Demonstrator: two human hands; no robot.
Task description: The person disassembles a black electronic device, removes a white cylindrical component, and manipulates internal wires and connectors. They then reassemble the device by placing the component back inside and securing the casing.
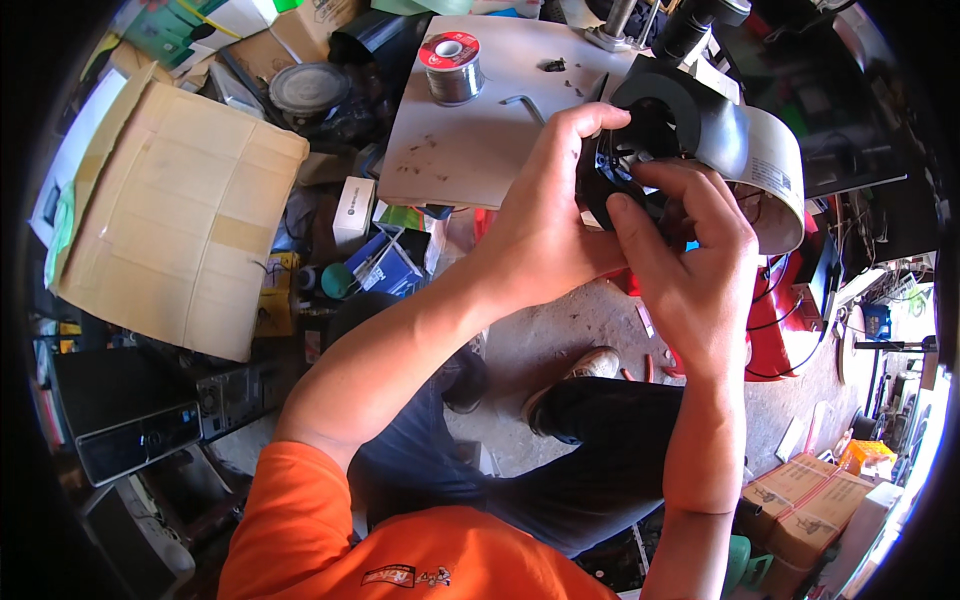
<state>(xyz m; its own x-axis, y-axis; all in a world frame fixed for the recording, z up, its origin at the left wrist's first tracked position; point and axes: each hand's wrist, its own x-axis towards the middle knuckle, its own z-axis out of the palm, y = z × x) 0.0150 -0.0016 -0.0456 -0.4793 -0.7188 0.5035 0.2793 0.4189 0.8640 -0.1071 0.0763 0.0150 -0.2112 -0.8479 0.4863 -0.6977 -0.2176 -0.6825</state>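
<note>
Above the right part of a pale worktable, both hands are on a black ring-shaped housing with thin wires showing inside it. My left hand is closed round its left side, thumb along the edge. My right hand has thumb and forefinger pinched at the opening; what lies between those fingertips is too dark to make out. Beside the housing is a white curved shell with a printed label; whether the two are joined cannot be told. A hex key lies on the tabletop to the left.
A solder wire spool stands on the table, near small dark bits. Behind is a metal stand. A large cardboard piece and small boxes crowd the left. A red stool and a tied carton are on the right.
</note>
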